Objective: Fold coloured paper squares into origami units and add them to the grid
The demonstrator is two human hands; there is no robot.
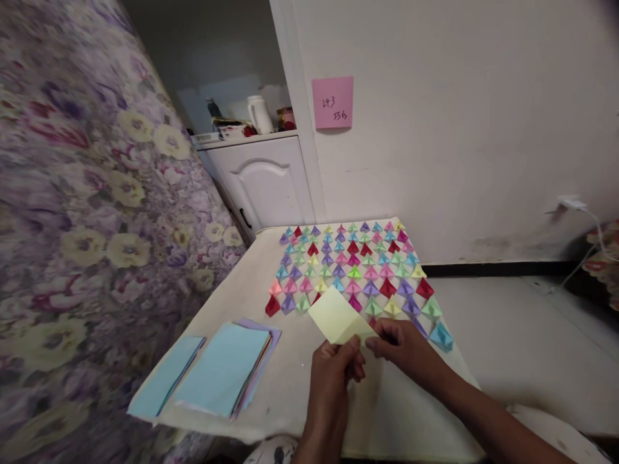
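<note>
A pale yellow sheet of paper [334, 314] is held up over the table in front of me. My left hand [334, 368] pinches its lower edge between thumb and fingers. At the sheet's right corner, my right hand [399, 343] has its thumb and fingertips closed on the paper. Beyond the sheet, many small folded paper pieces [354, 272] in red, purple, green, blue, pink and yellow lie in rows. Some of them are hidden behind the sheet and my hands.
Left of my hands lie a stack of coloured paper [227, 370] and a narrower blue stack [169, 377] on the cream-covered table [236, 283]. A floral curtain [106, 212] hangs at the left. Behind stands a white cabinet [268, 187]; a pink note [333, 119] is on the wall.
</note>
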